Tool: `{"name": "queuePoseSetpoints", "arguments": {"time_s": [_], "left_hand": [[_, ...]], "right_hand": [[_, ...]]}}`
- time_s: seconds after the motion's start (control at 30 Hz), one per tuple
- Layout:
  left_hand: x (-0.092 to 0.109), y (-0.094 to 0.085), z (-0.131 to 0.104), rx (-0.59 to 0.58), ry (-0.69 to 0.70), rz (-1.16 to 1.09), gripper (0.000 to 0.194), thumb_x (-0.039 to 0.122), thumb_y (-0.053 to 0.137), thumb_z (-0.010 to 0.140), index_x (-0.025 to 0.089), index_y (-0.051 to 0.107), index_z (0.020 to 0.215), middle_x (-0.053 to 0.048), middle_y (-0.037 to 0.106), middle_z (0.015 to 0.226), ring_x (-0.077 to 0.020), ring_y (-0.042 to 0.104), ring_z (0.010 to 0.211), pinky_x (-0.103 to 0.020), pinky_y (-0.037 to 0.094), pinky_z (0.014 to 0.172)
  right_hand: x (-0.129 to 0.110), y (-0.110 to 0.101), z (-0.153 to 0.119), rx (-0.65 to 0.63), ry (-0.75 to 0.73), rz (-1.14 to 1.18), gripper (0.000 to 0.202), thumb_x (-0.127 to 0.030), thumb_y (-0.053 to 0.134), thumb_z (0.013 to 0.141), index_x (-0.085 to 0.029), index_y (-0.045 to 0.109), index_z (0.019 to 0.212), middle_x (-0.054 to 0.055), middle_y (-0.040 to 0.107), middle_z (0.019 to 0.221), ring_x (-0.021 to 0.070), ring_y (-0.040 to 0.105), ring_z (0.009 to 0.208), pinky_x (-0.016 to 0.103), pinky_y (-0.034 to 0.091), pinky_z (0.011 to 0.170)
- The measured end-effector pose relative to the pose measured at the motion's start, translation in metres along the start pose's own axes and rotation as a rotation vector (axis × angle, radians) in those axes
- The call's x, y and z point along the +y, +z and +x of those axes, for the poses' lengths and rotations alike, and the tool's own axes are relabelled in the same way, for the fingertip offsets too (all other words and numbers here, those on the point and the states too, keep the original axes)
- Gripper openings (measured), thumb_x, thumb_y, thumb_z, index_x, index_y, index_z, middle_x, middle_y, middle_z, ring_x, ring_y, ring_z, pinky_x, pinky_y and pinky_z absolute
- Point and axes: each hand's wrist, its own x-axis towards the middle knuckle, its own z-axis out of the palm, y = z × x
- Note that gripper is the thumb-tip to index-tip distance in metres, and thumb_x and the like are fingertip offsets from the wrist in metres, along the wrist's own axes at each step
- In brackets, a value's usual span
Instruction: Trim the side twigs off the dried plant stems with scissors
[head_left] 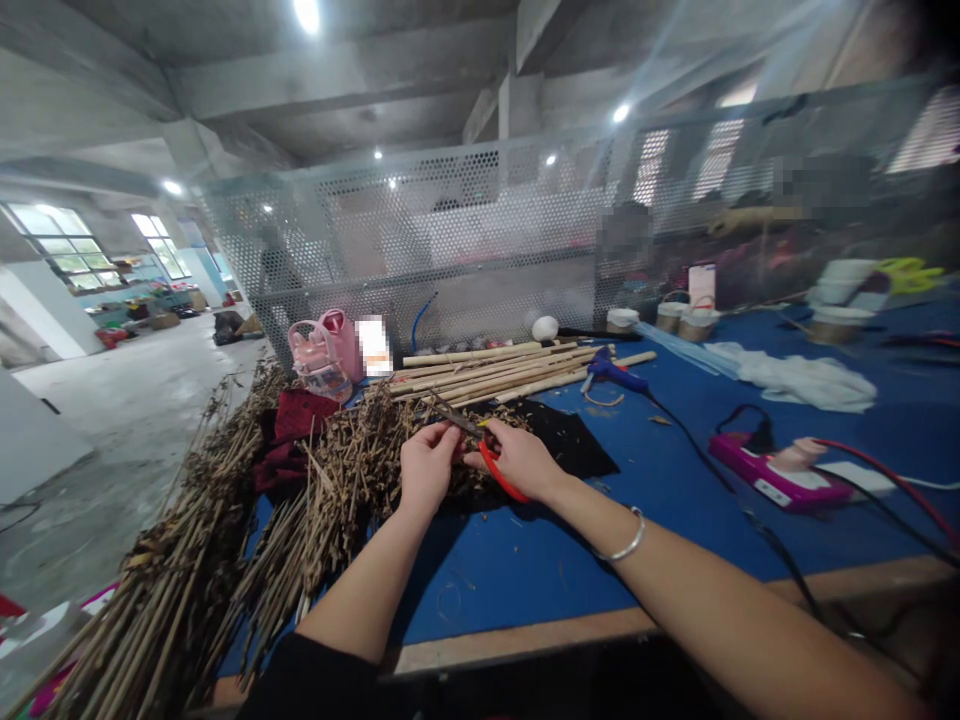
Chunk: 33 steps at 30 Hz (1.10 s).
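Observation:
My right hand (521, 460) is closed around a pair of red-handled scissors (501, 474). Their dark blades point up and left, past the fingertips of my left hand. My left hand (430, 462) is pinched shut beside the blades; whatever lies between its fingers is too small to make out. Both hands are above a black cloth (574, 440) scattered with dry brown bits. Close by on the left lies a heap of dried plant stems (360, 450) with seed heads.
Pale sticks (517, 370) lie behind my hands, with a blue glue gun (616, 374) at their right. A purple power strip (780, 475) with cables sits on the blue table (525, 580). A pink bottle (319, 365) and a perforated metal screen (450, 240) stand at the back.

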Motion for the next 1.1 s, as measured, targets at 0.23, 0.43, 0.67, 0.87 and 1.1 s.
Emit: {"name": "queuePoseSetpoints", "arguments": {"time_s": [0.23,0.43,0.67,0.87,1.1], "left_hand": [[0.0001,0.0013,-0.0023,0.026,0.025,0.087,0.03,0.04,0.062,0.066,0.011,0.065,0.074,-0.003,0.062,0.061,-0.01,0.054,0.053,-0.02,0.043,0.05],[0.0001,-0.0011,0.0002,0.046,0.018,0.063,0.03,0.04,0.06,0.068,0.011,0.064,0.076,-0.003,0.062,0.064,-0.0107,0.055,0.054,-0.021,0.043,0.05],[-0.0011,-0.0031,0.0019,0.02,0.059,0.107,0.028,0.039,0.058,0.069,0.012,0.061,0.067,-0.002,0.059,0.058,-0.0103,0.052,0.052,-0.02,0.043,0.049],[0.0006,-0.0027,0.0015,0.041,0.045,0.094,0.029,0.04,0.059,0.068,0.011,0.062,0.071,-0.003,0.06,0.06,-0.0097,0.052,0.051,-0.018,0.041,0.046],[-0.0015,-0.0041,0.003,0.056,0.016,0.097,0.031,0.042,0.059,0.068,0.011,0.062,0.075,-0.004,0.061,0.063,-0.0112,0.054,0.054,-0.02,0.044,0.049]], "right_hand": [[0.0027,0.0006,0.0018,0.008,0.022,0.053,0.037,-0.056,0.049,0.074,-0.02,0.052,0.084,0.002,0.061,0.072,0.0137,0.055,0.062,0.021,0.03,0.052],[0.002,0.0009,0.0014,0.012,0.023,0.0,0.039,-0.058,0.05,0.072,-0.02,0.051,0.084,0.001,0.061,0.07,0.0161,0.057,0.065,0.022,0.03,0.053],[-0.0001,-0.0007,0.0003,-0.016,-0.013,-0.022,0.039,-0.057,0.052,0.072,-0.02,0.05,0.085,0.002,0.06,0.073,0.016,0.057,0.068,0.022,0.03,0.053],[0.0021,0.0013,0.0015,-0.009,0.008,-0.019,0.039,-0.06,0.048,0.073,-0.021,0.051,0.077,0.001,0.061,0.069,0.0154,0.056,0.063,0.022,0.029,0.051],[0.0049,0.0026,0.0028,-0.042,0.036,-0.02,0.041,-0.062,0.046,0.072,-0.021,0.052,0.075,0.002,0.061,0.068,0.0154,0.057,0.061,0.021,0.03,0.05]]}}
